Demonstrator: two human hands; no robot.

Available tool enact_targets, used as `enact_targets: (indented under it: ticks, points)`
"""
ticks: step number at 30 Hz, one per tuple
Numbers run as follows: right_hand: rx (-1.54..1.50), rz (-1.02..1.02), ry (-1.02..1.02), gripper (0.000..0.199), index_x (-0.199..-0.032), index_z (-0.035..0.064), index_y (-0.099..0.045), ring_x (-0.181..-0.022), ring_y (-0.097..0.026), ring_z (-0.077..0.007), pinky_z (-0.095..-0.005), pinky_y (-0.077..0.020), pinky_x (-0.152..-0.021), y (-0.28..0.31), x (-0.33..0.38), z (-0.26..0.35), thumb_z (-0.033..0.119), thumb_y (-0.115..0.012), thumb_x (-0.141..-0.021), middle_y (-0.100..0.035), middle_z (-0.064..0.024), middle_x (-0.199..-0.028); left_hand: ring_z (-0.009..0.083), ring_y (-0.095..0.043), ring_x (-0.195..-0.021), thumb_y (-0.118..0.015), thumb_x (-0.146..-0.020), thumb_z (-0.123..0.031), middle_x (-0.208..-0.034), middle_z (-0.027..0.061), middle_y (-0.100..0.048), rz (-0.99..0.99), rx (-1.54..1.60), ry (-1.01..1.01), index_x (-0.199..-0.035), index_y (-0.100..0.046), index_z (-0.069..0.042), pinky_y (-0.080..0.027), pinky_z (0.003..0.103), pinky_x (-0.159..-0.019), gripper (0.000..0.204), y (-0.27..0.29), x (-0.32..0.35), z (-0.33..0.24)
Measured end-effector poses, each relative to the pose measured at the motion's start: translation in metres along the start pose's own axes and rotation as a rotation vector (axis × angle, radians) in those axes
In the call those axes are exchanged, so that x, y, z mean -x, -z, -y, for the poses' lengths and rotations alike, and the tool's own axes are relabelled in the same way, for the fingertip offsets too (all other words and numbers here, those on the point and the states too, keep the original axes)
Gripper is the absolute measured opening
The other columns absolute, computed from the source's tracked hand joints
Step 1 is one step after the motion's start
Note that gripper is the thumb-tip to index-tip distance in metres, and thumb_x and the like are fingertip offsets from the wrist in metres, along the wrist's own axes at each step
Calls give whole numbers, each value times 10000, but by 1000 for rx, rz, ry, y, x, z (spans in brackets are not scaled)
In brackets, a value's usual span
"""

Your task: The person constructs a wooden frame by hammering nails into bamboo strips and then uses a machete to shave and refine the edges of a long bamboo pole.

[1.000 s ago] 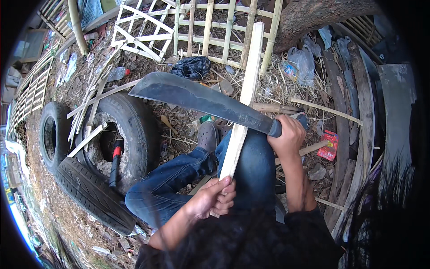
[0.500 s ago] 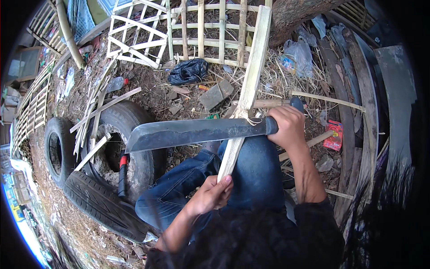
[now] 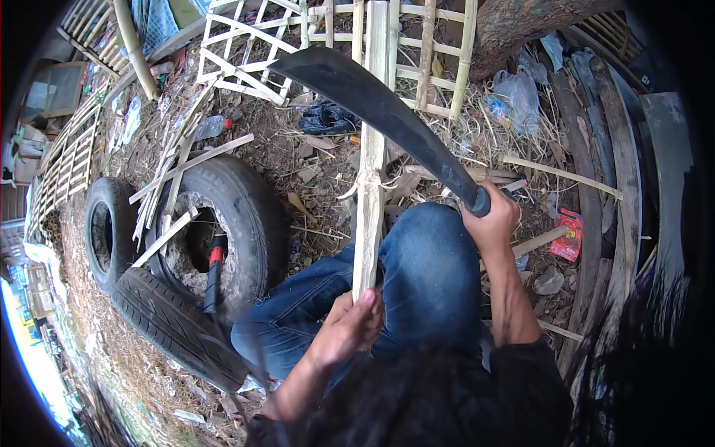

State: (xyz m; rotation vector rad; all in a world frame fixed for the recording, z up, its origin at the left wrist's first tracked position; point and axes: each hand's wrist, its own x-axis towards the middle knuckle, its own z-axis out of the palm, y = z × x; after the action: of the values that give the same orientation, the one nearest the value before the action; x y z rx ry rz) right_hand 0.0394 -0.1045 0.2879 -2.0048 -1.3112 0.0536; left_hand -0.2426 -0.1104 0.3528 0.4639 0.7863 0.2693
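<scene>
While the pale split bamboo slat (image 3: 370,171) is clenched at its lower end by the left hand (image 3: 350,328), a long dark curved machete (image 3: 372,104) is gripped by the right hand (image 3: 491,223), raised across the slat.

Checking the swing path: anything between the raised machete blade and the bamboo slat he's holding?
Nothing visible. The machete, gripped by the right hand, is raised with its blade crossing in front of the upper bamboo slat. The left hand grips the slat's low end, over the knee, away from the blade.
</scene>
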Motion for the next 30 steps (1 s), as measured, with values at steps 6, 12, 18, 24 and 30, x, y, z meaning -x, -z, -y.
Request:
enact_targets:
  ticks: [6, 12, 18, 24, 30]
  points:
    - [-82, 124, 203, 295, -805, 35, -627, -665, -635, -323, -384, -486, -613, 24, -11, 14, 101, -730, -537, -634, -123, -721, 54, -366, -516, -435, -1020, -326, -648, -28, -418, -101, -608, -165, -858, -461, -63, -323, 227, -452, 310, -4, -3, -28]
    - [13, 406, 370, 351, -771, 75, -615, -647, -617, -294, -389, -476, -613, 62, -6, 42, 190, -742, -464, -607, -80, -672, 45, -382, -569, -432, -1022, -329, -647, -32, -437, -66, -786, -206, -916, -499, -7, -338, 234, -501, 346, -31, -21, -11]
    - [96, 501, 223, 270, -719, 55, -596, -670, -620, -330, -415, -473, -627, 70, -4, 41, 152, -700, -490, -623, -108, -688, 53, -394, -557, -422, -1027, -283, -622, -28, -438, -125, -822, -223, -957, -514, 26, -343, 252, -494, 331, -42, -26, -1]
    - [119, 448, 187, 311, -726, 48, -580, -690, -615, -335, -411, -467, -645, 67, 5, 42, 147, -713, -463, -617, -113, -701, 370, -502, -534, -464, -1000, -168, -606, 203, -498, -199, -949, -246, -941, -491, 14, -393, 407, -524, 193, -47, -15, 1]
    - [143, 398, 180, 343, -734, 49, -571, -702, -610, -331, -403, -459, -645, 68, 10, 35, 137, -725, -441, -609, -109, -708, 350, -472, -512, -477, -993, -149, -597, 193, -482, -207, -962, -198, -894, -478, 7, -380, 411, -512, 185, -54, -1, 3]
